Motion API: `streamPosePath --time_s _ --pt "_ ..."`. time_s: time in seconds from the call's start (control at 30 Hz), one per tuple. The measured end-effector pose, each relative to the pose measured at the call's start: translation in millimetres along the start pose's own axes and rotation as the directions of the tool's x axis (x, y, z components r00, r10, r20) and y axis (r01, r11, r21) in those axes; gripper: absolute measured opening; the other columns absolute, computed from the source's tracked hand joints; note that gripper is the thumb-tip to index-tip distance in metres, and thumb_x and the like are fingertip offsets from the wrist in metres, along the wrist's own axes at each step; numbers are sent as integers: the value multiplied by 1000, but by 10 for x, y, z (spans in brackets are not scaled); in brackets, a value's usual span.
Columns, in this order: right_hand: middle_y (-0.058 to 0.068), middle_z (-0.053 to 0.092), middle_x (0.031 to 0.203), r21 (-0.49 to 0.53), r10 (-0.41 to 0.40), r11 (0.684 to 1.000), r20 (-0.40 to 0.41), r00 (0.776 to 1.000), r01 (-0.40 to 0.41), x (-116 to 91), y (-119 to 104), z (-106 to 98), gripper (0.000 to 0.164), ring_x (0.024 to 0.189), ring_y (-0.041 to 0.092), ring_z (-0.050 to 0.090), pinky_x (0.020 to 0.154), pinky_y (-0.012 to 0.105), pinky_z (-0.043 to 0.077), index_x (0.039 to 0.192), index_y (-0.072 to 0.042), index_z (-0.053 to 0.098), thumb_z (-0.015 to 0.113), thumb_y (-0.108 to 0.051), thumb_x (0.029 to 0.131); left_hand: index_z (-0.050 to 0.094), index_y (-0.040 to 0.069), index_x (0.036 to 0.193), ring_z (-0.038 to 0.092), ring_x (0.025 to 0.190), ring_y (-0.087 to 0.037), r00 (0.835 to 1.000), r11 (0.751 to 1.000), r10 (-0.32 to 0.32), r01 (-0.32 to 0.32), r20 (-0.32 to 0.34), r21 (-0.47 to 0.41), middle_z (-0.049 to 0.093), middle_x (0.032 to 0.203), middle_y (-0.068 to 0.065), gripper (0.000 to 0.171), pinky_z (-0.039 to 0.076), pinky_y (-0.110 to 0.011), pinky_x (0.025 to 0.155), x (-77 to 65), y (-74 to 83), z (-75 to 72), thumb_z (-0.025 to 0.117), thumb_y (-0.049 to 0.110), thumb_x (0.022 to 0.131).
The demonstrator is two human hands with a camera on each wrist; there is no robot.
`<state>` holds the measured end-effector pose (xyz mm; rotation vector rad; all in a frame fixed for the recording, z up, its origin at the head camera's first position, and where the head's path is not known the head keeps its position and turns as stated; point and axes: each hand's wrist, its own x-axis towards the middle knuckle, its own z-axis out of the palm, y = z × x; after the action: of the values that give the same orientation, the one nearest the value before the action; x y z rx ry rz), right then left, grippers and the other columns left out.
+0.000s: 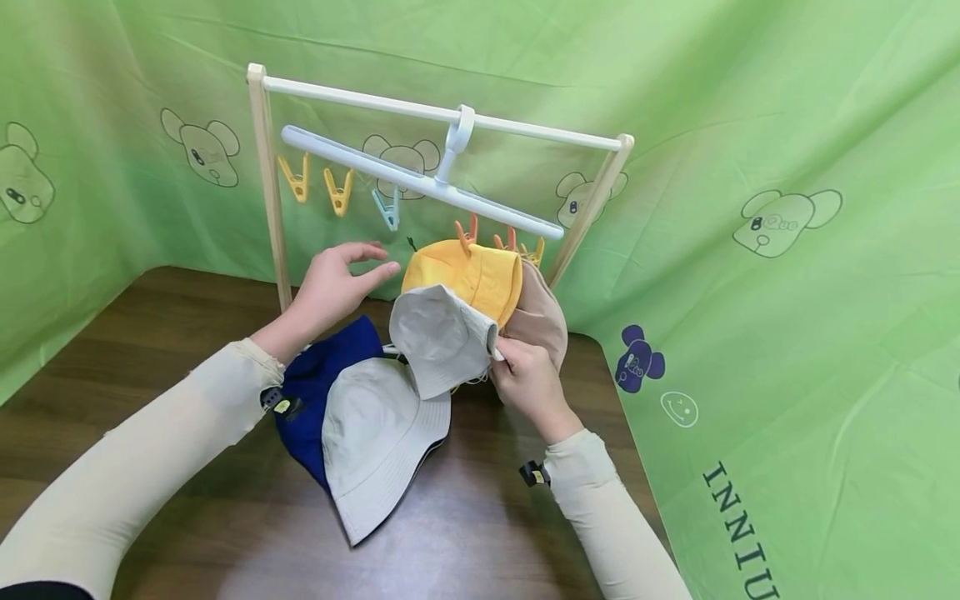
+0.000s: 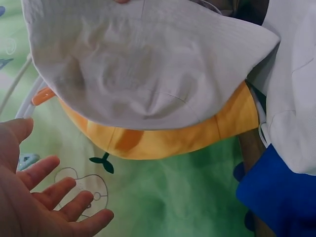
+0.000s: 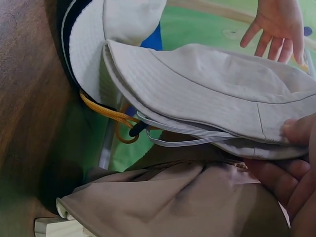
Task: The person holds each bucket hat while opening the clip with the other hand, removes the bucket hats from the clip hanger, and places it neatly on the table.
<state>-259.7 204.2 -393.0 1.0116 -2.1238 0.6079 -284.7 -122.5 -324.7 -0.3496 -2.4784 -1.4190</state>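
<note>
My right hand (image 1: 530, 382) pinches the brim of a pale grey bucket hat (image 1: 435, 333), thumb on one face and fingers beneath, as the right wrist view shows. Behind that hat a yellow bucket hat (image 1: 435, 265) hangs from an orange clothespin (image 1: 466, 235). A beige hat (image 1: 542, 317) hangs at the right, below an orange clothespin (image 1: 505, 239) and a yellow one (image 1: 534, 252). My left hand (image 1: 337, 282) is in the air left of the yellow hat, fingers spread and holding nothing; in the left wrist view its palm (image 2: 24, 192) shows.
A white hanger (image 1: 420, 182) tilts down to the right on a wooden-legged rack (image 1: 375, 102). Two yellow clothespins (image 1: 338, 193) and a blue one (image 1: 388, 208) dangle at its left. A whitish bucket hat (image 1: 375, 425) and a dark blue hat (image 1: 315, 392) lie on the brown table (image 1: 210, 492).
</note>
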Motion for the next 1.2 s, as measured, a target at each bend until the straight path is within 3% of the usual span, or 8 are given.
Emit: streamPosePath --time_s 0.3,0.77,1.2 --pt "2 60 66 2 33 999 -7 999 -33 13 -4 -22 19 58 17 54 54 35 48 83 -8 68 63 9 87 71 17 128 48 141 -21 998 996 65 -65 -16 -60 58 148 1 49 47 -51 107 -243 -89 -11 71 52 94" --pt "3 64 70 -40 20 999 -5 1000 -20 -6 -2 -67 21 62 20 60 59 38 52 91 -8 72 62 10 86 71 17 129 49 140 -23 991 991 137 -137 -3 -10 57 149 1 43 44 -54 108 -529 -210 -62 73 42 95" --pt "2 68 75 -31 -15 999 -12 1000 15 -52 25 -63 17 66 19 63 64 36 55 89 -9 71 62 6 88 70 15 130 48 141 -23 991 990 136 -136 -10 -21 58 148 3 39 42 -55 110 -819 -374 -158 75 33 95"
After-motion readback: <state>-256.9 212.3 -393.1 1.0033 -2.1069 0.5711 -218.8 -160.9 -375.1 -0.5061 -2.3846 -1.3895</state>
